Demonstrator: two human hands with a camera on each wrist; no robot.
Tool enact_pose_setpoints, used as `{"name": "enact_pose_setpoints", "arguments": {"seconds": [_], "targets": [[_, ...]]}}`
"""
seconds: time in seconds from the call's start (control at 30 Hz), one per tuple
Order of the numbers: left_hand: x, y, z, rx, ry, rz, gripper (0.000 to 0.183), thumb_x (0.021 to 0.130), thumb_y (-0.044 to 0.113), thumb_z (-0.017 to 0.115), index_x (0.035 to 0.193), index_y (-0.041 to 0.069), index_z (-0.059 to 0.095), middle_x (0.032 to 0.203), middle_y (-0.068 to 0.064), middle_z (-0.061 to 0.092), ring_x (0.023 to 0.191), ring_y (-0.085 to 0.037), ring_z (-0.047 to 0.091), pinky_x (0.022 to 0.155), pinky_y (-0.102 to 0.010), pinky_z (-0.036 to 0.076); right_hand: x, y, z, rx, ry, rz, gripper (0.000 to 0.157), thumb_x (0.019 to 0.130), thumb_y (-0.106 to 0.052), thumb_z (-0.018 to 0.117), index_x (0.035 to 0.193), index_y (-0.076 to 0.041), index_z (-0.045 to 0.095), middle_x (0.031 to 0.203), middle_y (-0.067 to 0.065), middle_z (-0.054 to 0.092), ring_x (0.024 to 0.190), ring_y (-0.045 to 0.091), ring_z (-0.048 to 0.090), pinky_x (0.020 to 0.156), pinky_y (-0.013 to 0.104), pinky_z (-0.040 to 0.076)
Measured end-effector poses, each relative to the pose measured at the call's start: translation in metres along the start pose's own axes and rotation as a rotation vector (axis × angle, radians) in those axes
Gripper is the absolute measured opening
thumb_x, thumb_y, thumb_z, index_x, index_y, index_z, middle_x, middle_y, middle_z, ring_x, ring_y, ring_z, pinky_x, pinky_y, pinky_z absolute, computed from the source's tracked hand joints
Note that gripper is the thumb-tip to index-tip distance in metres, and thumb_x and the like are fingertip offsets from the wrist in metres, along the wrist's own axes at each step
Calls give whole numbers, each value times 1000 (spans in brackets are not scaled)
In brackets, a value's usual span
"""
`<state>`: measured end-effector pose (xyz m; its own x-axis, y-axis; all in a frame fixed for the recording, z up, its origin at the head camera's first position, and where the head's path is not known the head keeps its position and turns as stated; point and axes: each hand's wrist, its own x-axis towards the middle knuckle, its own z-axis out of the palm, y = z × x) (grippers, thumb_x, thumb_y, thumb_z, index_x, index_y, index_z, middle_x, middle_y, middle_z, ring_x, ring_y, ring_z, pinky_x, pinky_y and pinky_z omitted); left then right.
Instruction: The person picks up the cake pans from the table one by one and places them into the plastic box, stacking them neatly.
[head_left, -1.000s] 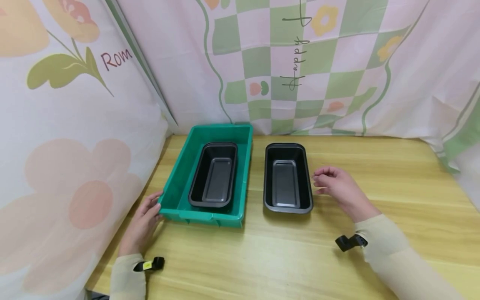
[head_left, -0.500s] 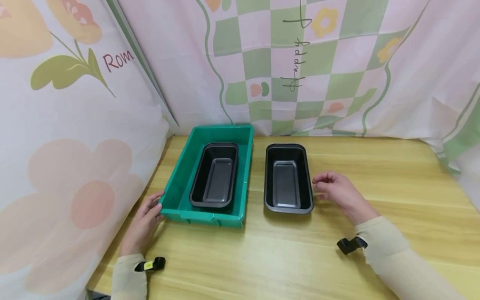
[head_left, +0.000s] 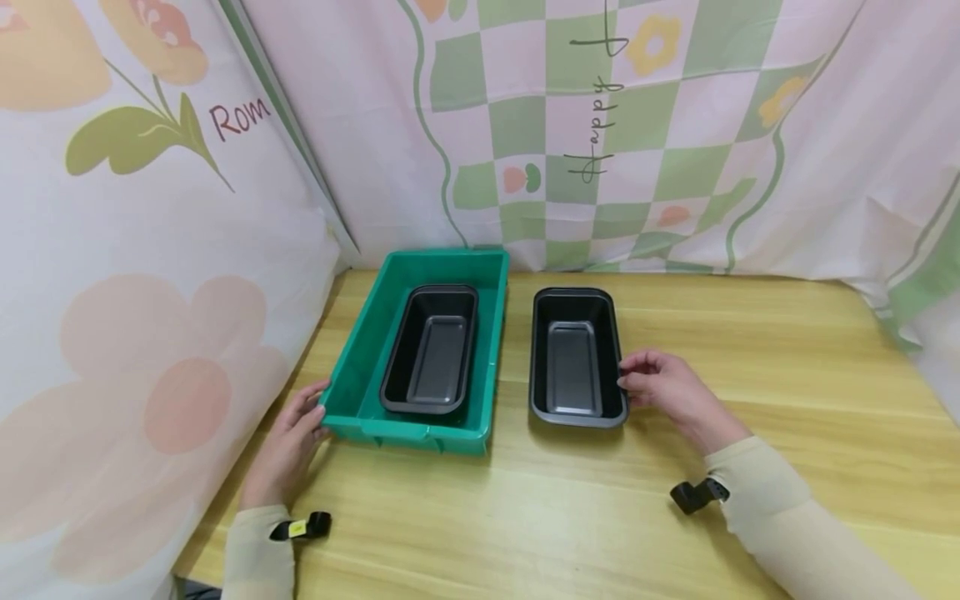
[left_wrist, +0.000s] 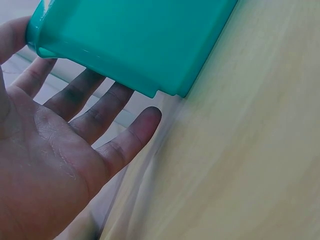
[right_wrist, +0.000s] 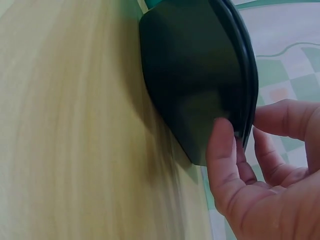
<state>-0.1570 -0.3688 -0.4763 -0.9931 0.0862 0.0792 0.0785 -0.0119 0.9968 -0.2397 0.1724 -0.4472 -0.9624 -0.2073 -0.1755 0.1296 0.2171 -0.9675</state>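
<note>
Two dark loaf pans are in the head view. One loaf pan [head_left: 435, 358] lies inside a green plastic tray [head_left: 416, 433]; the other loaf pan [head_left: 573, 367] stands on the table to the tray's right. My left hand [head_left: 281, 446] is at the tray's near left corner, its fingers extended along the outer side below the rim, as the left wrist view shows. At the right-hand pan's right rim, my right hand [head_left: 671, 396] pinches the edge. In the right wrist view its fingers [right_wrist: 222, 150] lie on both sides of that pan's rim.
The wooden table [head_left: 585, 517] carries the tray and pan. A patterned cloth [head_left: 570, 150] hangs right behind the tray and the pan, and another floral cloth [head_left: 150, 333] lines the left side. Each sleeve bears a small black camera.
My right hand has moved left from just beside the right-hand pan onto its rim. My left hand stays at the tray's corner, and the tray and pans keep their places.
</note>
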Motion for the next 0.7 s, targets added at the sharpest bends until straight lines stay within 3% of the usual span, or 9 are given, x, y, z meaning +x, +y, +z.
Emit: {"name": "enact_pose_setpoints", "arguments": {"seconds": [0.27, 0.7], "targets": [[0, 1, -1, 12, -1, -11, 45, 106, 19, 44, 148, 5, 34, 137, -6, 38, 110, -13, 44, 87, -27, 43, 2, 0, 4, -5, 20, 13, 36, 91, 1, 59, 123, 13, 46, 114, 21, 52, 90, 17, 57, 76, 33, 55], [1, 1, -1, 43, 12, -12, 46, 106, 20, 45, 148, 5, 34, 139, -7, 37, 114, -15, 44, 88, -27, 44, 3, 0, 8, -22, 75, -7, 34, 88, 5, 57, 120, 15, 49, 104, 17, 53, 84, 16, 57, 71, 32, 56]]}}
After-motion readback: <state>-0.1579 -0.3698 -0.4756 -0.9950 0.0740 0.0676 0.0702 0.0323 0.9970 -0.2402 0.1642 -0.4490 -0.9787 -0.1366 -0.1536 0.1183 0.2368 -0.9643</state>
